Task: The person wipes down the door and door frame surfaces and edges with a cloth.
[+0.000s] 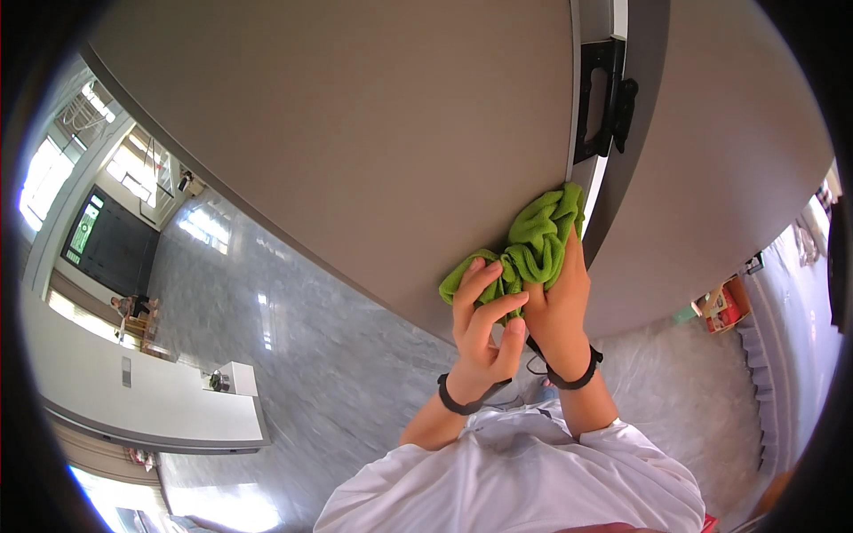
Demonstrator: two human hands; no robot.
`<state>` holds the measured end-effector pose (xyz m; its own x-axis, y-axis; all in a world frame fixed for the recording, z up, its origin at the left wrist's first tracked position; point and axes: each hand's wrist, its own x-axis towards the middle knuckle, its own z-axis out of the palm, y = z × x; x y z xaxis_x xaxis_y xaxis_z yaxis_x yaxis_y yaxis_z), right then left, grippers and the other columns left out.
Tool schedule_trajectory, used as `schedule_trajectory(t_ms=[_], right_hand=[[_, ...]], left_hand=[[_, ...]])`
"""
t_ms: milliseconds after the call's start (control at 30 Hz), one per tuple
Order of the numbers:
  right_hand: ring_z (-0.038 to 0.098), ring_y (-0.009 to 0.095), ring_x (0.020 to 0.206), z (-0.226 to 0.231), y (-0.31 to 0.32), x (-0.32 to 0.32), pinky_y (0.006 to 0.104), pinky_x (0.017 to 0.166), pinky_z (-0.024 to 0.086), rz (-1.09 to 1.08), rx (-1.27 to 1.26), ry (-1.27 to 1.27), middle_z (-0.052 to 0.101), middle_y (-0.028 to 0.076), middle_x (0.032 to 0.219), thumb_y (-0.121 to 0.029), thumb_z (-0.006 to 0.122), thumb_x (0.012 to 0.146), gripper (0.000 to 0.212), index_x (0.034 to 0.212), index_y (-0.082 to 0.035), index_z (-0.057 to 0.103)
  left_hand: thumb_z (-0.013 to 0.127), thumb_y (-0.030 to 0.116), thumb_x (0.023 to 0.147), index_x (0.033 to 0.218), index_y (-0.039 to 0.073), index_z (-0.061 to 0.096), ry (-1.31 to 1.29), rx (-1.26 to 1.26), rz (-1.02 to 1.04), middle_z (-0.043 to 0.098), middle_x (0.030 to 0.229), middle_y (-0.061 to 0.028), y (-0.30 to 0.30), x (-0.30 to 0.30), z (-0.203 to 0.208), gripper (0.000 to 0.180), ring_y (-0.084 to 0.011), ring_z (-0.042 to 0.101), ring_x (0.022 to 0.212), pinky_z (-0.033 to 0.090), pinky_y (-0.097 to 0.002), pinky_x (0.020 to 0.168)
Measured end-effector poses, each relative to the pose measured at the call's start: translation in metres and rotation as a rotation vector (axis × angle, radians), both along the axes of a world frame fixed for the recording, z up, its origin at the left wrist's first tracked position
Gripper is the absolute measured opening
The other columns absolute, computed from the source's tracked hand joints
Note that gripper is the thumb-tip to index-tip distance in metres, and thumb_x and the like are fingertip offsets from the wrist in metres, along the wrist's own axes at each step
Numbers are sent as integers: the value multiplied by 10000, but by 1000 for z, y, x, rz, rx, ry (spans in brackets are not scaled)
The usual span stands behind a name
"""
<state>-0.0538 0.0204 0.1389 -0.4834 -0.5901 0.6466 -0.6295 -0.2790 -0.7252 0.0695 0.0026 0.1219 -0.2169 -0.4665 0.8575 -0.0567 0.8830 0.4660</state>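
A crumpled green cloth [538,235] lies against the taupe door panel [355,133], close to its right-hand edge. My right hand [562,306] is closed on the cloth from below, its fingers mostly hidden under the folds. At the cloth's lower left end, my left hand [484,333] has its fingers bent over the fabric. Just above the cloth, a black hinge-like fitting [600,102] sits in the gap between this panel and a second taupe panel [729,133] on the right. Black bands circle both wrists.
Grey marbled floor [293,346] spreads below and left of the panel. A white half-wall [160,400] and a dark door [111,235] stand at the left. On the right are a cloth-draped bed [791,302] and a red box [727,306]. A person sits far left.
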Motion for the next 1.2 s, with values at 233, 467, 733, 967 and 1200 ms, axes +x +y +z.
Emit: schedule_trajectory(t_ms=[233,467,733,967,1200], right_hand=[[676,423,938,49,-6,-5,427,754,553,34,-96,-48,618,236,1219,-176,657,875,667,1461,27,411],[668,435,935,63,2,3,415,741,561,100,-82,273,532,263,1353,-258,667,833,830,1547,-15,319],[657,379,869,86,17,71,414,715,555,323,81,594,579,221,1192,-244,744,729,851,1499,-39,445],[664,329,848,93,21,41,394,702,555,338,174,615,630,145,1093,-213,742,675,837,1479,-140,519],[661,360,817,78,8,-16,407,698,554,98,44,281,628,144,1016,-122,672,738,828,1529,-249,461]], left_hand=[[564,154,926,1244,-17,587,-57,54,-47,404,1511,-271,6,16,-5,361,-464,292,1474,231,-553,1192],[657,-3,766,1279,19,563,178,-73,139,507,1424,-282,-3,2,-46,522,-461,376,1436,340,-491,1107],[856,189,801,1348,103,428,132,412,538,410,1406,-191,4,-4,-99,700,-432,441,1331,383,-525,1099],[848,187,811,1360,112,426,345,397,169,416,1401,-196,14,-2,-85,696,-439,430,1341,382,-525,1095],[713,69,886,1317,96,579,231,-279,322,403,1462,-278,-20,-49,-22,452,-456,402,1380,307,-537,1147]])
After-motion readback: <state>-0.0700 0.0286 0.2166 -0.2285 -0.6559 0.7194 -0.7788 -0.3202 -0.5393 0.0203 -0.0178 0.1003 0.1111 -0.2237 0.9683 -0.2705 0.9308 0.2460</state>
